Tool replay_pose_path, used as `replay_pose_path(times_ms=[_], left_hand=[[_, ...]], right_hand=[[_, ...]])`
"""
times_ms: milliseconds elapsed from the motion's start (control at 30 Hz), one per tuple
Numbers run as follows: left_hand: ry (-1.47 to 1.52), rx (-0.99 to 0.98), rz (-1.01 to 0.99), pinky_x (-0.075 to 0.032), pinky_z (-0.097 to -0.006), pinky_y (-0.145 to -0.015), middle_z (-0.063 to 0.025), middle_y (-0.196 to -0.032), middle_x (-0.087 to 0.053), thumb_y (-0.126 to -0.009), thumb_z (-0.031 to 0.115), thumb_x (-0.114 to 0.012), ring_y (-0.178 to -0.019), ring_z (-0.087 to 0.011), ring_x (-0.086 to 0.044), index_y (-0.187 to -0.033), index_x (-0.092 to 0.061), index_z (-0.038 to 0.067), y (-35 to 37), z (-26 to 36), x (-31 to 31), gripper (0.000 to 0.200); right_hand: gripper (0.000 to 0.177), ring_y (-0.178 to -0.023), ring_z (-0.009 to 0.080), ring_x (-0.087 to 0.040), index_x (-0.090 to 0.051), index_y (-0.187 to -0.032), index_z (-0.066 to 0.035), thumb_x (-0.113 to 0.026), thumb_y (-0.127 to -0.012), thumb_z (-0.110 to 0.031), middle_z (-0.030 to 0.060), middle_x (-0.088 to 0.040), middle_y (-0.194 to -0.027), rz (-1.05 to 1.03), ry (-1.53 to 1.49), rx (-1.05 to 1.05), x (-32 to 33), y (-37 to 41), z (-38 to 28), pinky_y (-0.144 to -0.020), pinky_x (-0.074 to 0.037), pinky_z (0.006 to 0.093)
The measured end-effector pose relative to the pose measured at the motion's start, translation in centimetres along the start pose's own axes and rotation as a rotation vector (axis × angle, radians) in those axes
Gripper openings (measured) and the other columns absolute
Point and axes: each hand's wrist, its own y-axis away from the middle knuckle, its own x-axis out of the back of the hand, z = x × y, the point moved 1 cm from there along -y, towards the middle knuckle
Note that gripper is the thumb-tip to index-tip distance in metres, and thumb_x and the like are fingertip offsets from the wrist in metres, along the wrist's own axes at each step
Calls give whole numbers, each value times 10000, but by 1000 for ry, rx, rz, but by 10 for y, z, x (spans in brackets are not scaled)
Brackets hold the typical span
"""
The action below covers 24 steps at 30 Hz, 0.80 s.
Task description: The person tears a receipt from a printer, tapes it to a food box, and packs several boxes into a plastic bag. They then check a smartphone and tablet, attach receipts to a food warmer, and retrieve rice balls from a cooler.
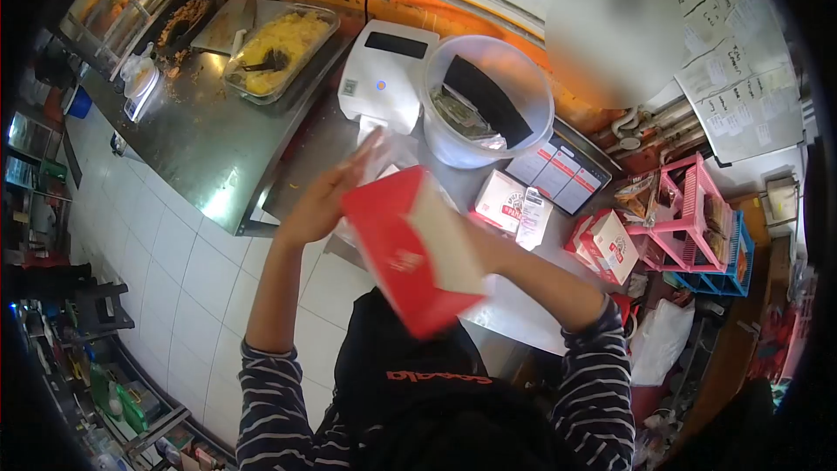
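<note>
A red-and-white cardboard food box is tilted in front of my body, smeared by motion. Behind its right side is my right hand, mostly hidden, with the fingers closed on the box. At the box's upper left, my left hand has its fingers together on a thin clear plastic bag. Part of the bag lies behind the box. Just beyond the bag stands a white label printer.
A white bucket stands beside the printer. A tablet, another food box with a paper receipt, and stacked boxes lie to the right near a pink rack. A tray of yellow food sits on the left steel counter.
</note>
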Motion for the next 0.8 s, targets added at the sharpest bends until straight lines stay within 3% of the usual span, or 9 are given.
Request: replay_pose_path(times_ms=[167, 400, 467, 533, 567, 600, 633, 700, 800], left_hand=[[-104, 410, -176, -295, -187, -446, 8, -929, -614, -947, 383, -334, -486, -26, -317, -1339, -370, 100, 46, -21, 54, 484], [397, 89, -7, -278, -182, -414, -19, -1080, -606, -962, 318, -333, -464, -14, -299, -1276, -439, 30, -4, 6, -7, 438], [294, 32, 75, -290, -180, -413, -19, -791, -603, -952, 343, -359, -441, -22, -318, -1222, -477, -2, -11, 5, -11, 454], [178, -44, 89, -295, -177, -400, -11, -646, -550, -946, 361, -371, -421, -25, -333, -1209, -488, -1, -5, 1, -4, 463], [169, -6, 179, -291, -176, -382, -2, -592, -499, -942, 364, -380, -408, -28, -340, -1211, -488, 3, -2, 7, -3, 464], [167, 6, 261, -276, -172, -363, -40, -742, -540, -940, 363, -375, -392, -20, -333, -1231, -470, 9, -3, 11, -3, 468], [166, 19, 344, -260, -168, -344, -78, -891, -582, -939, 362, -370, -375, -13, -326, -1252, -451, 16, -3, 15, -4, 473], [226, -61, 375, -225, -150, -319, -157, -1265, -482, -938, 368, -341, -350, 8, -299, -1300, -392, 23, -2, 16, -4, 502], [255, 18, 249, -197, -140, -303, -155, -1206, -533, -938, 379, -323, -336, 10, -288, -1321, -358, 21, 0, 17, -9, 525]], right_hand=[[988, -1204, 318, -363, -247, -1357, -186, -780, -525, -180, 131, -338, -1310, -194, 644, 51, -9, -44, 72, -981, -356, 380], [415, -1231, 287, -346, -477, -1225, -209, -512, -812, -212, 47, -368, -1327, -54, 744, -250, -65, -58, 128, -1026, -192, 581], [396, -1242, 290, -332, -496, -1206, -167, -508, -813, -211, 49, -340, -1364, 8, 1176, -88, -70, -29, 110, -1055, -146, 557], [254, -1188, 287, -411, -650, -938, -63, -503, -821, -233, 110, -568, -1136, -160, 1021, -328, -59, 27, 101, -1073, -103, 517], [238, -979, 264, -570, -673, -753, -74, -530, -801, -259, 98, -655, -879, -564, 862, -623, -24, 36, 37, -977, -276, 536], [252, -780, 227, -625, -662, -727, -79, -558, -797, -298, 63, -662, -772, -576, 882, -600, -5, 62, 19, -799, -424, 463], [209, -788, 210, -624, -661, -769, -81, -573, -811, -267, 67, -661, -792, -589, 347, -797, 23, 76, -13, -679, -464, 401], [188, -796, 214, -620, -666, -816, -79, -590, -817, -251, 66, -657, -800, -269, 105, -606, 60, 133, -47, -757, -461, 365], [234, -870, 202, -611, -640, -954, -79, -666, -762, -210, 58, -646, -860, 194, 181, -644, 112, 212, -32, -800, -457, 316]])
